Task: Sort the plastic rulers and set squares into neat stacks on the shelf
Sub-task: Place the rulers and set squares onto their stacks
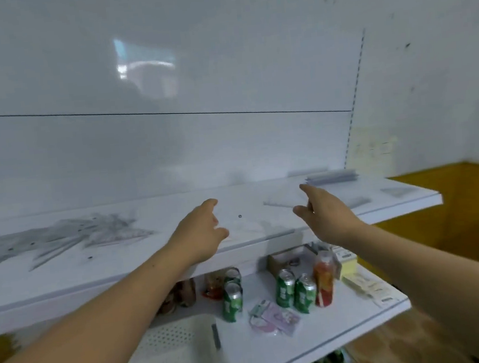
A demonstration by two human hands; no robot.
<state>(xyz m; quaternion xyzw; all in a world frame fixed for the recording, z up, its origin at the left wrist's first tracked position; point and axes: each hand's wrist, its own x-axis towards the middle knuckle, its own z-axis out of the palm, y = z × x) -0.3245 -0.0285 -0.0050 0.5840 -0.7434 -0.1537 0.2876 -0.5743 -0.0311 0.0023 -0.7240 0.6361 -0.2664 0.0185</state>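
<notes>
Rulers and set squares (71,235) lie jumbled at the shelf (152,265) left end, tips fanning every way, unsorted. Stack (331,177) sits near back right corner, long axis along back edge, likely the sorted lot. Left hand (199,232) and right hand (323,211) hover mid-shelf, fingers apart, holding nothing.

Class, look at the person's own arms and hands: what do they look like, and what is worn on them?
The left hand and right hand are bare: no gloves, rings, watch or bracelet show, though the picture is blurred. The forearms are bare too, with no sleeve in view.
</notes>
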